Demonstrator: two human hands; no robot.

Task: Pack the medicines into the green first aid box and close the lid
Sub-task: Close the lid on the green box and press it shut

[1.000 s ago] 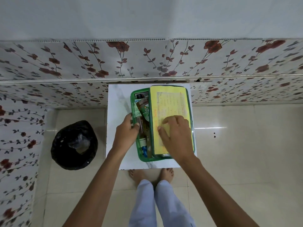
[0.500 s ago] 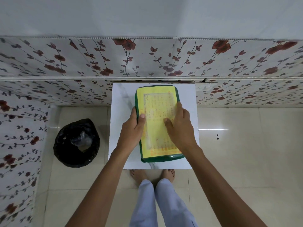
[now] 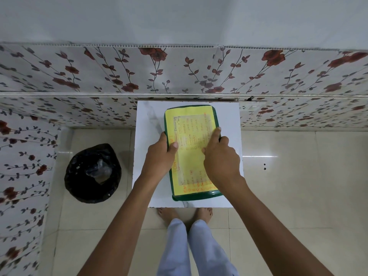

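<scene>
The green first aid box (image 3: 196, 196) lies on the small white table (image 3: 148, 126) with its lid (image 3: 190, 124) down over it. A yellow sheet with orange writing covers the lid. The medicines are hidden inside. My left hand (image 3: 159, 156) grips the box's left edge, thumb on top of the lid. My right hand (image 3: 221, 158) presses on the lid's right side, its fingers curled over the right rim.
A bin lined with a black bag (image 3: 92, 173) stands on the tiled floor left of the table. The table's back edge touches a wall with a red flower pattern (image 3: 179, 72). My bare feet (image 3: 185, 215) are at the table's front edge.
The lid, half off with the medicines showing a second ago, now lies flat over the box. My right hand has slid from the middle of the lid to its right rim.
</scene>
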